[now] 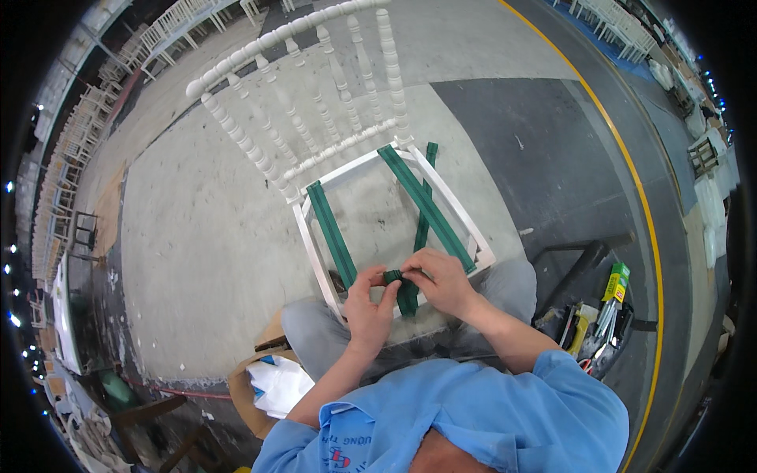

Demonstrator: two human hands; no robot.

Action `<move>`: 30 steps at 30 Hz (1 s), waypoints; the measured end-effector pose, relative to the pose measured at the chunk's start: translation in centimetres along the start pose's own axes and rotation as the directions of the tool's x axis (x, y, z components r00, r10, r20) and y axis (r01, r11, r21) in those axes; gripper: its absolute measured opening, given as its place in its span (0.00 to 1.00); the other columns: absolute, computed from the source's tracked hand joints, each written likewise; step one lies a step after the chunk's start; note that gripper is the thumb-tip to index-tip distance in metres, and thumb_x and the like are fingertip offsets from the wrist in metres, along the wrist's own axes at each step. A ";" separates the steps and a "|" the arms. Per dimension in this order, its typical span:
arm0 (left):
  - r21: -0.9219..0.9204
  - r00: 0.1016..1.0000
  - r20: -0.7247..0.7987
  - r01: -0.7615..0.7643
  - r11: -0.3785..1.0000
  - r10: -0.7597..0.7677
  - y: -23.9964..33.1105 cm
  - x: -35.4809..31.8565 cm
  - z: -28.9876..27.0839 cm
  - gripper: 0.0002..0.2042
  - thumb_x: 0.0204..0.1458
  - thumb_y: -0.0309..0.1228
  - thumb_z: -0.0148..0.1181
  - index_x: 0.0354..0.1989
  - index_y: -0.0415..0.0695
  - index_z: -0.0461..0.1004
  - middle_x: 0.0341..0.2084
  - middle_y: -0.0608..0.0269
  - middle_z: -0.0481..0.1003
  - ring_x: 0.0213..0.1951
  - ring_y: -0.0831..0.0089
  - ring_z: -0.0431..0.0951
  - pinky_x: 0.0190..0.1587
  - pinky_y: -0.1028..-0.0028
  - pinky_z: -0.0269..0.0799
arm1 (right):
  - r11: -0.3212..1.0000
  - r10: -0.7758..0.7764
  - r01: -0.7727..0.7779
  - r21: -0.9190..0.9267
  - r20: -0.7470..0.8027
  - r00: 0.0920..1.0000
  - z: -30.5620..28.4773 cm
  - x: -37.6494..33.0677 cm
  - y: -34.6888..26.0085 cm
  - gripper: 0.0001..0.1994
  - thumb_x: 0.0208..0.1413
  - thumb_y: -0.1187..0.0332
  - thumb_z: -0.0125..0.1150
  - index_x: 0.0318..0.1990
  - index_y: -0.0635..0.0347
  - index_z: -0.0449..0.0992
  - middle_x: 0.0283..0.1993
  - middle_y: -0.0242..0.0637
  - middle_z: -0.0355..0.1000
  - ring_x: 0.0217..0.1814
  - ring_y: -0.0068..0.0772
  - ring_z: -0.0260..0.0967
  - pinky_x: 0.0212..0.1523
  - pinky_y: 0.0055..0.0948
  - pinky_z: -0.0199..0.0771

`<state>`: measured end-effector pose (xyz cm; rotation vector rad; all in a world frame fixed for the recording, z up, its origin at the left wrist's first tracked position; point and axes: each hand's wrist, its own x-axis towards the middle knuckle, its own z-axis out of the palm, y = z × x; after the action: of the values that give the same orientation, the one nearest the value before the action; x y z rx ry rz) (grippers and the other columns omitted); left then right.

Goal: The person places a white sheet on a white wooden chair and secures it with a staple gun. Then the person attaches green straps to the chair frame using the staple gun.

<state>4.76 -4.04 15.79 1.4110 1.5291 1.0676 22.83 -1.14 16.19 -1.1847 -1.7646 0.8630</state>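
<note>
A white chair with a turned-spindle back stands before me, its seat frame lacking a solid seat. One green webbing strip runs front to back along the left of the frame, another strip along the right. A loose length of green webbing passes under the right strip and comes toward me. Over the front of the frame, my left hand pinches the rolled or folded webbing end between thumb and fingers. From the right, my right hand grips the same end with its fingertips.
By my left knee sits an open cardboard box with white material inside. At my right, a holder of hand tools stands beside a dark metal support. Rows of white chairs line the far left; a yellow line crosses the floor on the right.
</note>
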 end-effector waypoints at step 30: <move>0.556 0.939 0.044 -0.307 0.772 0.342 -16.5 26.2 3.8 0.21 0.56 0.29 0.62 0.59 0.41 0.73 0.60 0.49 0.71 0.67 0.40 0.63 0.70 0.45 0.55 | 0.844 0.220 -0.106 -0.525 0.160 0.962 12.0 32.0 25.6 0.09 0.54 0.59 0.62 0.34 0.50 0.85 0.39 0.42 0.82 0.46 0.46 0.79 0.51 0.44 0.77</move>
<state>0.66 21.90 -1.06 2.1295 1.7690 0.8928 14.71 36.10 -3.09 -1.6585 -2.1804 0.6469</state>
